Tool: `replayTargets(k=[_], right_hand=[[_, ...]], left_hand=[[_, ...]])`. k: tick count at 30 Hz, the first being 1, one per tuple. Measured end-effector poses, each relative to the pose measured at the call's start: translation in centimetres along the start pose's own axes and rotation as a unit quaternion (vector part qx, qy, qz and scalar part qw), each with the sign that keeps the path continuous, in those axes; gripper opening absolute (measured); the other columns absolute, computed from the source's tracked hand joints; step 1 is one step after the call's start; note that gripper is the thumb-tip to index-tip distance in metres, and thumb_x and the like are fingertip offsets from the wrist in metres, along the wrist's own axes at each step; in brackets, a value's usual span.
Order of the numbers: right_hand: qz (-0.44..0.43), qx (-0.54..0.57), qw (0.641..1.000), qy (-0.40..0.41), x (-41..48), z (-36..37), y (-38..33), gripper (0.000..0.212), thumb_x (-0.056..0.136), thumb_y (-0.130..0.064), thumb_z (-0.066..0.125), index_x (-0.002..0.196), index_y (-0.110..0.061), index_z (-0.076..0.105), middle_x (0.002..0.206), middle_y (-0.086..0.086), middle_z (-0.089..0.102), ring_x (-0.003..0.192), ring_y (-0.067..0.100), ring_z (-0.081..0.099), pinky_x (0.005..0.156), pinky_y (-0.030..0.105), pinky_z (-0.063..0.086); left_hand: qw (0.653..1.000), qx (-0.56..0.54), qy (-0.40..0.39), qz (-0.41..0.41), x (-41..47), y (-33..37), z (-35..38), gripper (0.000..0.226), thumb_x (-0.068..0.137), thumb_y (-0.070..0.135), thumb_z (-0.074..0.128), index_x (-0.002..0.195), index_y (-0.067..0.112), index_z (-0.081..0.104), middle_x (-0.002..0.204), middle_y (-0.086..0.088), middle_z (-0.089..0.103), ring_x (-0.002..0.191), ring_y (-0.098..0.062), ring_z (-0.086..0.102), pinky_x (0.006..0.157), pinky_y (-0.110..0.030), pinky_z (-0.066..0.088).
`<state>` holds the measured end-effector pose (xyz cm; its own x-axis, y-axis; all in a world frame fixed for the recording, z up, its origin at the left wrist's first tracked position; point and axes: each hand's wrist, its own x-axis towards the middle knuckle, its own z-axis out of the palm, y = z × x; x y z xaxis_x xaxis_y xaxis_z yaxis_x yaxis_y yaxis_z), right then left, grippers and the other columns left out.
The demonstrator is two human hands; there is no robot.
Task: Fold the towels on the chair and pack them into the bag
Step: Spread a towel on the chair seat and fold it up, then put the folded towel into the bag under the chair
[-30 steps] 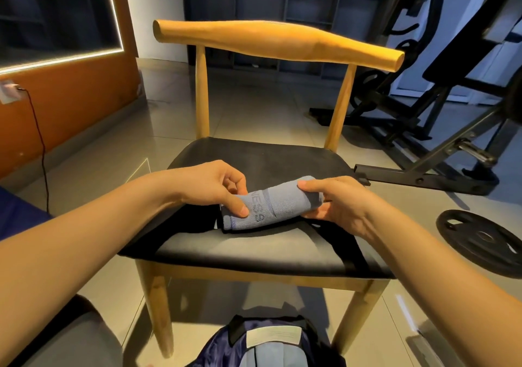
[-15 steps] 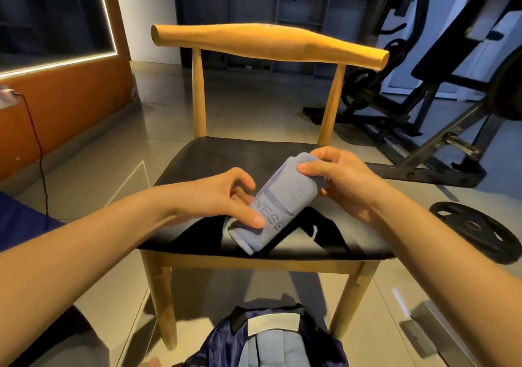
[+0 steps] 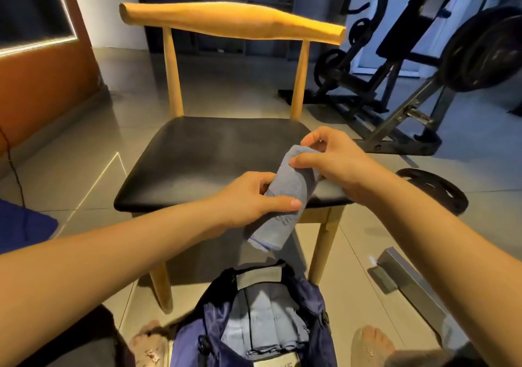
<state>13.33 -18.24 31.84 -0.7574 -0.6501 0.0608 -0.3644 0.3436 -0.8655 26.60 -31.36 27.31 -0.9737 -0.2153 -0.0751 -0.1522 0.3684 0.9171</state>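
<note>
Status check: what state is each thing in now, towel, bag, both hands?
Rolled towel: held tilted over the seat's front edge, lower end down.
Bag: open, folded towels inside.
Left hand: grips the towel's middle.
Right hand: pinches its upper end.

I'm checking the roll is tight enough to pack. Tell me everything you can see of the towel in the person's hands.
The towel is grey-blue terry-like cloth, rolled into a compact cylinder with a paler hem at its lower end and faint embossed lettering. It is tilted: upper end over the front right of the chair seat, lower end past the seat edge, above the open bag. The left hand grips its middle, thumb across; the right hand pinches the upper end.
</note>
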Motion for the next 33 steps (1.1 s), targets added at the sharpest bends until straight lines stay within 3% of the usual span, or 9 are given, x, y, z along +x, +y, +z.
replayTargets(k=[4,6,9,14,17,20,24,27,33], right_hand=[[0.038,0.144,0.989,0.019,-1.9,1.2,1.6,0.047,0.083,-0.034,0.082,0.119,-0.011,0.063,0.105,0.006,0.069,0.096,0.022,0.068,0.077,0.036,0.059],[0.081,0.237,0.968,-0.017,-3.1,2.1,2.4,0.041,0.085,-0.034,0.08,0.111,-0.004,0.069,0.086,0.008,0.074,0.078,0.026,0.071,0.064,0.033,0.057],[0.133,0.236,0.962,-0.04,-4.8,3.3,3.4,0.041,0.084,-0.036,0.079,0.11,-0.005,0.072,0.097,0.012,0.078,0.088,0.026,0.076,0.067,0.034,0.061],[0.096,0.186,0.973,-0.091,-7.1,3.9,4.4,0.029,0.09,-0.029,0.074,0.111,-0.011,0.074,0.099,0.006,0.078,0.092,0.019,0.074,0.079,0.033,0.058],[0.086,0.173,0.969,-0.154,-8.4,4.8,4.4,0.025,0.093,-0.022,0.071,0.113,-0.006,0.073,0.103,0.011,0.077,0.09,0.02,0.071,0.082,0.033,0.052],[0.1,0.137,0.957,-0.237,-9.9,6.3,4.3,0.03,0.095,-0.02,0.069,0.118,-0.001,0.07,0.111,0.018,0.074,0.096,0.026,0.068,0.091,0.04,0.052],[0.087,0.132,0.935,-0.318,-11.8,7.6,4.0,0.024,0.096,-0.016,0.066,0.117,-0.003,0.067,0.104,0.012,0.074,0.093,0.024,0.069,0.081,0.032,0.056],[0.065,0.157,0.933,-0.316,-12.8,7.6,3.5,0.008,0.094,-0.009,0.068,0.102,-0.008,0.065,0.099,0.012,0.072,0.094,0.026,0.069,0.088,0.037,0.056],[0.075,0.152,0.94,-0.297,-12.5,8.2,4.0,0.013,0.092,-0.009,0.071,0.094,-0.013,0.059,0.074,-0.001,0.073,0.076,0.014,0.07,0.074,0.028,0.054]], left_hand=[[0.998,-0.055,0.043,0.004,-0.9,-0.6,1.0,0.024,0.091,0.029,0.075,0.109,0.012,0.075,0.099,-0.002,0.079,0.092,-0.015,0.075,0.076,-0.025,0.059],[0.992,-0.11,0.052,-0.012,-1.3,-1.0,1.5,0.027,0.093,0.026,0.073,0.113,0.008,0.074,0.104,-0.004,0.079,0.098,-0.018,0.075,0.082,-0.027,0.06],[0.994,-0.097,0.041,-0.023,-2.5,-1.8,2.7,0.027,0.093,0.027,0.073,0.112,0.008,0.075,0.103,-0.004,0.079,0.097,-0.018,0.075,0.084,-0.027,0.06],[0.986,0.125,-0.066,-0.091,-4.8,-1.9,1.7,0.052,0.075,0.064,0.078,0.099,0.017,0.079,0.092,0.001,0.078,0.089,-0.013,0.073,0.082,-0.031,0.056],[0.99,0.095,-0.001,-0.104,-5.7,-2.3,-1.2,0.069,0.068,0.084,0.068,0.104,0.025,0.074,0.097,0.001,0.076,0.085,-0.01,0.072,0.078,-0.028,0.055],[0.996,0.036,0.039,-0.072,-7.0,-2.7,-3.0,0.056,0.079,0.073,0.068,0.111,0.027,0.072,0.107,-0.002,0.074,0.089,-0.014,0.067,0.074,-0.029,0.048],[0.989,0.112,-0.055,-0.077,-9.2,-1.9,-3.8,0.038,0.089,0.053,0.069,0.113,0.025,0.075,0.111,0.001,0.075,0.099,-0.011,0.064,0.083,-0.031,0.044],[0.987,0.084,-0.105,-0.092,-10.1,-2.1,-3.9,0.045,0.083,0.049,0.075,0.116,0.019,0.074,0.115,-0.004,0.073,0.096,-0.012,0.063,0.086,-0.032,0.046],[0.983,0.03,-0.15,-0.097,-8.7,-5.5,-3.1,0.042,0.087,0.03,0.076,0.125,0.015,0.07,0.124,-0.012,0.07,0.112,-0.023,0.066,0.096,-0.036,0.052]])
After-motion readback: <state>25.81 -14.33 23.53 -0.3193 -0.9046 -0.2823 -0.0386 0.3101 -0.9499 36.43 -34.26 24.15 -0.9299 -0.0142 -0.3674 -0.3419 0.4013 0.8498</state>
